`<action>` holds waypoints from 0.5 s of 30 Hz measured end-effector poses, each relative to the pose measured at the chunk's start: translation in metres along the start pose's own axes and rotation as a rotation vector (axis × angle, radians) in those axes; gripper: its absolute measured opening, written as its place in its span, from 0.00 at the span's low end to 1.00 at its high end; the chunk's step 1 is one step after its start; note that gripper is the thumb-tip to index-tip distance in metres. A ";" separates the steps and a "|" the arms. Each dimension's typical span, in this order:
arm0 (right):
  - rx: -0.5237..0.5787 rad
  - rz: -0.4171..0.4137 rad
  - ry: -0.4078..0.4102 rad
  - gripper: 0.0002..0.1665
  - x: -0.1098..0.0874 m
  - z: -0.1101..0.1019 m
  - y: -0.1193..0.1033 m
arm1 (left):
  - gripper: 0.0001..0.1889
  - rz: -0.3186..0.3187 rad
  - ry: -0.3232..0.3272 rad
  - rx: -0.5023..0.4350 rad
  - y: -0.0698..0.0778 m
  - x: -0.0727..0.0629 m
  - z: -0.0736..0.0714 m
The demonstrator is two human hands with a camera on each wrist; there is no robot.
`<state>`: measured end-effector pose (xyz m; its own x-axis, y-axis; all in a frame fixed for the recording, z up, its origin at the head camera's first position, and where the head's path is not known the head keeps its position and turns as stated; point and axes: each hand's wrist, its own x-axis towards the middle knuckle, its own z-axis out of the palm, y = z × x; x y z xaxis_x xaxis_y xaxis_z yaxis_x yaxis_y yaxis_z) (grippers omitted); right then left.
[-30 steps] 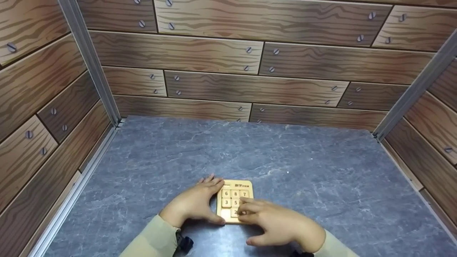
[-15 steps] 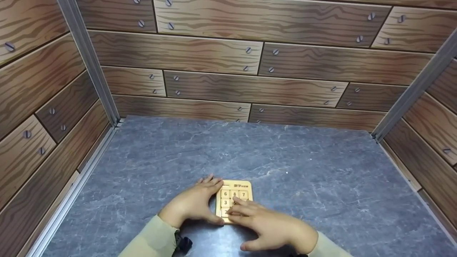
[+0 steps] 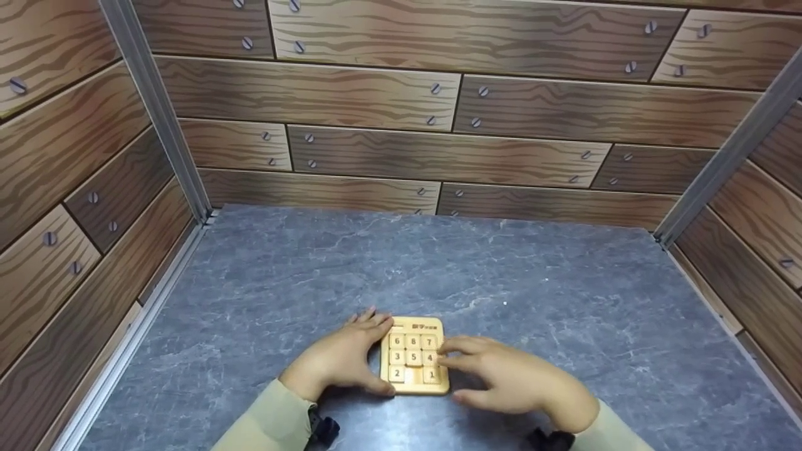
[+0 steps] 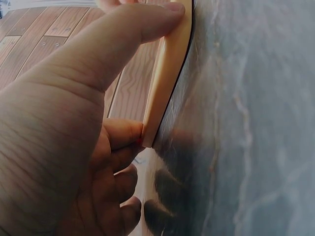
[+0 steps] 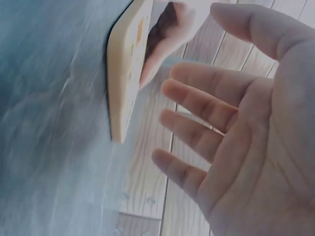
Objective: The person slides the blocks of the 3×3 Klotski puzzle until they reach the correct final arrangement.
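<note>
A pale wooden number sliding puzzle [image 3: 414, 388] lies flat on the table. Its top row reads 6, 8, 7 and its middle row 3, 5, 4. In the bottom row, the 2 tile [image 3: 396, 374] is at the left and the 1 tile [image 3: 431, 374] at the right, with the gap between them. My left hand [image 3: 341, 360] grips the puzzle's left side, thumb [image 4: 162, 20] at the near edge and a finger at the far corner. Just over the puzzle's right edge, my right hand [image 3: 517, 379] has its fingers [image 5: 197, 132] spread and loosely extended, holding nothing.
The blue-grey marbled table [image 3: 351, 263] spreads out around the puzzle. Wood-patterned walls [image 3: 369, 94] stand at the back and on both sides, with metal posts [image 3: 160, 106] at the corners. A dark band [image 3: 324, 430] is on the left wrist.
The 2 tile has slid left from the middle of the bottom row into its left corner. My right hand then drew back to the right, uncovering the tiles; the left hand stayed put.
</note>
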<state>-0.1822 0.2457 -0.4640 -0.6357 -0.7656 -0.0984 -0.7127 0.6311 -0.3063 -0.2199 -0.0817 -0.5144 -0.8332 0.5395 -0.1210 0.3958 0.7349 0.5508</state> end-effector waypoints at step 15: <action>-0.008 0.010 -0.093 0.40 0.000 0.016 -0.002 | 0.72 -0.003 0.003 0.006 -0.003 0.001 0.001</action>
<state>-0.1766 0.2424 -0.4787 -0.6129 -0.7672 -0.1892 -0.7089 0.6396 -0.2973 -0.2217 -0.0829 -0.5176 -0.8357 0.5359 -0.1200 0.3954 0.7389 0.5456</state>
